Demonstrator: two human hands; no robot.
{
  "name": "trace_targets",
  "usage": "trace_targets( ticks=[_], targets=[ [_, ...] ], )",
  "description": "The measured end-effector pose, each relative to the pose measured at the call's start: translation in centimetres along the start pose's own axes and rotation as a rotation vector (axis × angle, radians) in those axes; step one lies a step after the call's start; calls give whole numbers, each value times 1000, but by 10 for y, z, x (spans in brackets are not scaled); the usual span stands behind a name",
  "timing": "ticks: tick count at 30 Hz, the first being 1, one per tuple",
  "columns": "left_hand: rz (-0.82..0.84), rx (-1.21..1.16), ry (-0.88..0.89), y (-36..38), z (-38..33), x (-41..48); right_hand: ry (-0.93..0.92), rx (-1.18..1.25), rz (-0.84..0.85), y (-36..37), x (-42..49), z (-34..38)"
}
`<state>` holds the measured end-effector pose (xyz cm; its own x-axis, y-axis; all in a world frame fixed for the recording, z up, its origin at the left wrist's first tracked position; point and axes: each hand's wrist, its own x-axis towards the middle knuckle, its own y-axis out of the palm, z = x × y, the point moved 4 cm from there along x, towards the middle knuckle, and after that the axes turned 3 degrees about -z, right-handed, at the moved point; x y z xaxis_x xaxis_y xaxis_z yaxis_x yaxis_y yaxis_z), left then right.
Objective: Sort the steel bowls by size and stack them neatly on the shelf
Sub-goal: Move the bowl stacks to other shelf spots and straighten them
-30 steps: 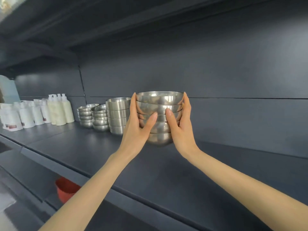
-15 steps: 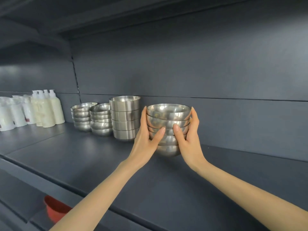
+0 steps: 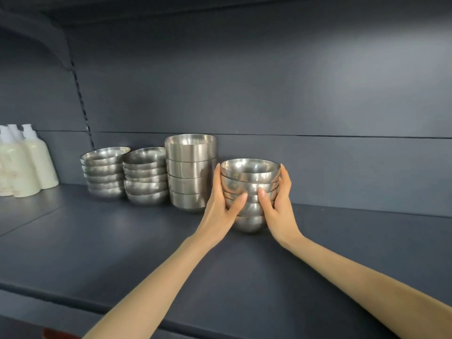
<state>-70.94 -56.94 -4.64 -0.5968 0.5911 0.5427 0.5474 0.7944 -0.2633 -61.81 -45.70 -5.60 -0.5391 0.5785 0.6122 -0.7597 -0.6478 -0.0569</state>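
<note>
Between my palms sits a stack of round bowls (image 3: 249, 178), about five nested, its bottom bowl down at the shelf (image 3: 122, 241). My left hand (image 3: 219, 209) grips its left side and my right hand (image 3: 281, 209) grips its right. My fingers curl round behind, and both thumbs press on the front about midway up. Just beside my left fingers, almost touching them, stands a taller stack of straight-sided bowls (image 3: 190, 172). Further left, close together, are a middle stack of shallow bowls (image 3: 145, 177) and a leftmost stack of shallow bowls (image 3: 105, 172). Well beyond these, at the left edge, stand pale bottles (image 3: 27, 165). Behind everything rises the dark back wall (image 3: 269, 81).
</note>
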Motion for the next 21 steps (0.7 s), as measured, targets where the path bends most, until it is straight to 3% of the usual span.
trace_targets(
  ticks=[16, 21],
  targets=[
    [171, 19, 53, 3, 8, 8, 36, -92, 194, -9, 8, -13],
    [215, 154, 65, -2, 14, 2, 28, -81, 283, -16, 6, -10]
  ],
)
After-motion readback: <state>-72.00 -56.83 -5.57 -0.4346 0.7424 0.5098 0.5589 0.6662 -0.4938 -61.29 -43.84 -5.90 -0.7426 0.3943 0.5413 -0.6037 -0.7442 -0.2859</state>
